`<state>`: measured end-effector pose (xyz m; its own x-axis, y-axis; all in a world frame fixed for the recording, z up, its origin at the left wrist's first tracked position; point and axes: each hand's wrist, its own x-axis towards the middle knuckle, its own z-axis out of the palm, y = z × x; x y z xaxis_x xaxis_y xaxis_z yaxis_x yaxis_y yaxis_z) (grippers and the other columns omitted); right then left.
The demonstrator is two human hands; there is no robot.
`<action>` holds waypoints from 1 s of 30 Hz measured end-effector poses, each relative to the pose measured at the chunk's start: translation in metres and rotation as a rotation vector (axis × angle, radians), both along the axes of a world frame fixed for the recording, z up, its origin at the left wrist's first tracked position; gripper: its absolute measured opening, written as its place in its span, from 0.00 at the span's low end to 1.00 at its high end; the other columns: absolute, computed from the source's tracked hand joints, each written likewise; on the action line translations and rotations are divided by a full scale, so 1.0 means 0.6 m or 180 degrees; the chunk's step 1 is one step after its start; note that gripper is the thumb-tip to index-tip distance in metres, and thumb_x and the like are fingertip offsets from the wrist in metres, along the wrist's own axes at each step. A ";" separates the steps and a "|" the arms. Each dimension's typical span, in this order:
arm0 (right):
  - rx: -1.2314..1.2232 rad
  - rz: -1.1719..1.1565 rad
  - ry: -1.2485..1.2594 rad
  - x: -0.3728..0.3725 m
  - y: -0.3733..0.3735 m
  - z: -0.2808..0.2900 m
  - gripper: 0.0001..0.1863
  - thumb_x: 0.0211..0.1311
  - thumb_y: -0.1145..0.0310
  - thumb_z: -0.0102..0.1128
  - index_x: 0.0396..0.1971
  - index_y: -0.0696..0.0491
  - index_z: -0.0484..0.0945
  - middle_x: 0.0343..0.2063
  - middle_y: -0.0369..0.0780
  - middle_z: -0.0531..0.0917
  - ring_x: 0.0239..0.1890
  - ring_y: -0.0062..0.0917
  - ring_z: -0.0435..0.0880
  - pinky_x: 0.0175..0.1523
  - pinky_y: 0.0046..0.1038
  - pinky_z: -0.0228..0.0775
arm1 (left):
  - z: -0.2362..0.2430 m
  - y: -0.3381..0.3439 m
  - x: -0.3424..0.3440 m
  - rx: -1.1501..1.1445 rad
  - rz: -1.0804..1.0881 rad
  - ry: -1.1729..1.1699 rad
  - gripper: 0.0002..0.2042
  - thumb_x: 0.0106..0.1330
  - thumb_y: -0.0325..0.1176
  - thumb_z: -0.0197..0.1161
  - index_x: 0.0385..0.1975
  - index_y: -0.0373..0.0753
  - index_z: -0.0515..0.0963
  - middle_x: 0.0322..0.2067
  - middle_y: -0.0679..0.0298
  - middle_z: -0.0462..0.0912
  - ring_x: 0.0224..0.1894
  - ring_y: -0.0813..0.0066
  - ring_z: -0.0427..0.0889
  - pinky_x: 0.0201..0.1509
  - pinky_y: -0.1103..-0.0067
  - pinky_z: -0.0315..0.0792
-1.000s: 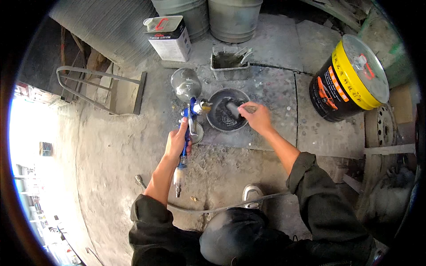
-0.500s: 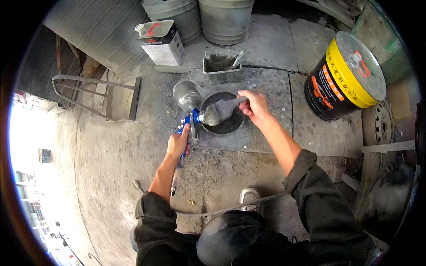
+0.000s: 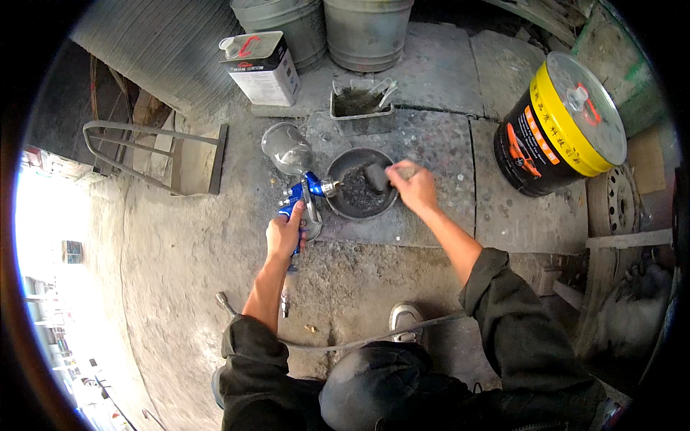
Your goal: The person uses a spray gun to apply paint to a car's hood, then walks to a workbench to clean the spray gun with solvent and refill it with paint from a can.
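Note:
My left hand (image 3: 283, 233) is wrapped round the grip of a blue spray gun (image 3: 307, 189). The gun's cloudy, translucent cup (image 3: 287, 148) sticks out to the far left, and its metal nozzle points right, over the rim of a round dark pan (image 3: 361, 212). Inside the pan is dark, shiny liquid. My right hand (image 3: 415, 185) grips the handle of a wide brush (image 3: 376, 176) at the pan's right side. The brush head is down in the pan, apart from the nozzle; its bristles are partly blurred and hard to make out.
Beyond the pan stands a rectangular, dirty metal tin (image 3: 361, 123) with a tool in it. A white can (image 3: 266, 80) and grey buckets (image 3: 365, 36) are behind. At right is a black-and-yellow drum (image 3: 553, 129), at left a metal-framed stand (image 3: 198, 161). A hose (image 3: 374, 337) crosses the floor.
The brush has moved right, off the spray gun's nozzle and down into the pan, with my right hand shifting slightly right and nearer. The gun's cup has tipped slightly further left and away.

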<state>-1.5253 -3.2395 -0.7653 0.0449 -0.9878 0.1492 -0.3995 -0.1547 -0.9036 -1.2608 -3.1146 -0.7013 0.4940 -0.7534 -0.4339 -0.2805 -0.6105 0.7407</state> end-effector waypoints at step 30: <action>0.1180 0.0013 -0.1908 0.027 0.024 0.086 0.14 0.60 0.61 0.64 0.24 0.57 0.79 0.17 0.39 0.82 0.13 0.19 0.77 0.19 0.22 0.65 | 0.001 -0.003 -0.013 -0.0646 -0.0216 -0.0293 0.14 0.62 0.38 0.68 0.27 0.33 0.76 0.20 0.65 0.80 0.19 0.79 0.80 0.23 0.80 0.72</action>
<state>-1.5090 -3.2249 -0.7138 0.0642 -0.9783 -0.1970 0.1837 0.2056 -0.9612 -1.2688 -3.1162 -0.7006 0.4698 -0.8535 -0.2256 -0.3878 -0.4291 0.8158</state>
